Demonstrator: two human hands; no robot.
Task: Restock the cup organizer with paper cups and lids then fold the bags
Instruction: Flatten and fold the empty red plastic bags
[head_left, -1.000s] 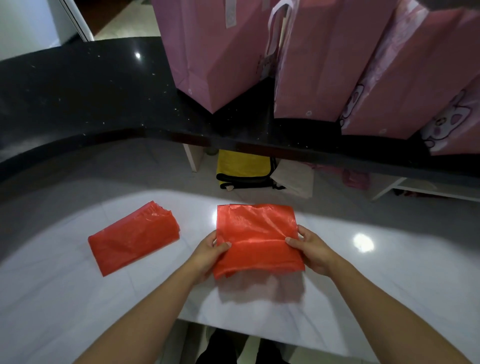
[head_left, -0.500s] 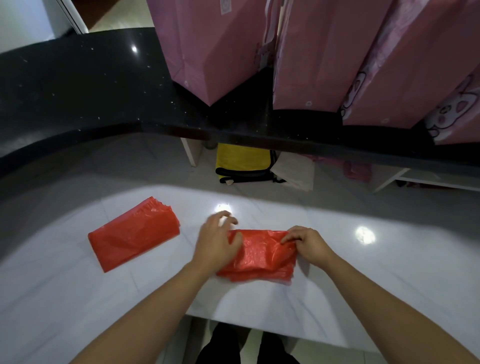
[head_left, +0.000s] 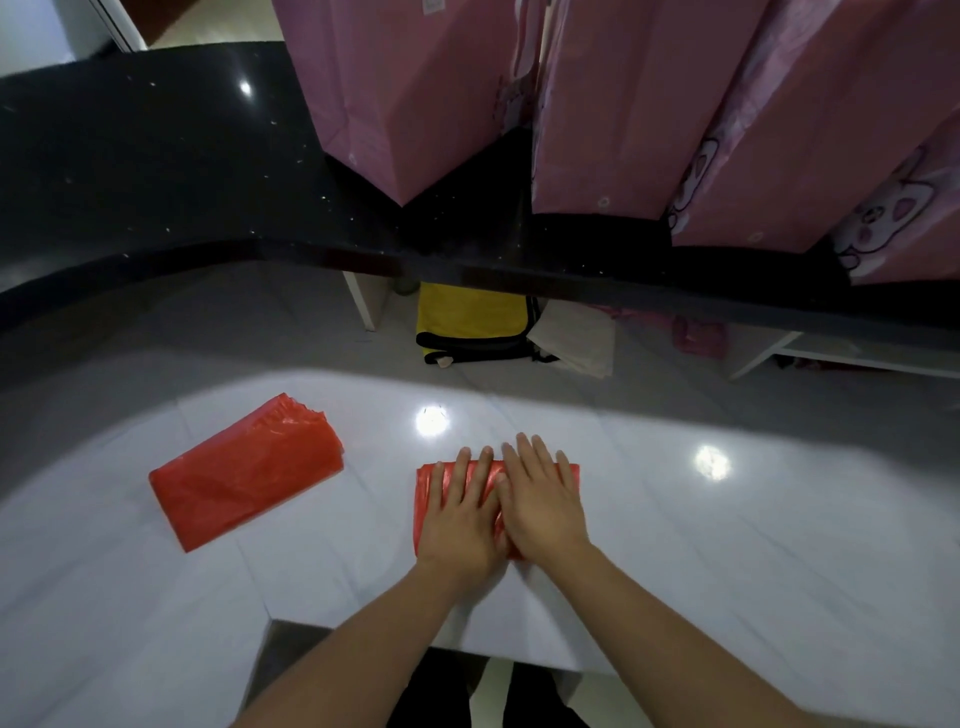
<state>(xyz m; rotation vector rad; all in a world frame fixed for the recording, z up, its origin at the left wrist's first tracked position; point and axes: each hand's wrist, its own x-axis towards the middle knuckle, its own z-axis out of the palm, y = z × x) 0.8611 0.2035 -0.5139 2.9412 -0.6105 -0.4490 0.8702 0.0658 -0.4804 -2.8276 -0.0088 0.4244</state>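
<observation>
**Bag folding: 2nd of 2 visible red bags under press**

Item 1: folded red bag (head_left: 244, 473), lying at the left of the white worktop (head_left: 727, 545), apparently finished. Item 2: second red bag (head_left: 428, 480), centre of the worktop, folded small. Left hand (head_left: 460, 512) and right hand (head_left: 540, 499) lie flat on it, fingers straight, pressing, gripping nothing. Cup organizer, cups, lids: not in view, so restocking cannot be judged. Remaining: final flattening, seemingly.

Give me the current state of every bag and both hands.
Red plastic bag under the hands: folded small, pressed flat.
Second red plastic bag: folded, lying free on the white counter.
Pink paper bags: upright on the black ledge.
Left hand: flat, pressing.
Right hand: flat, pressing.
</observation>
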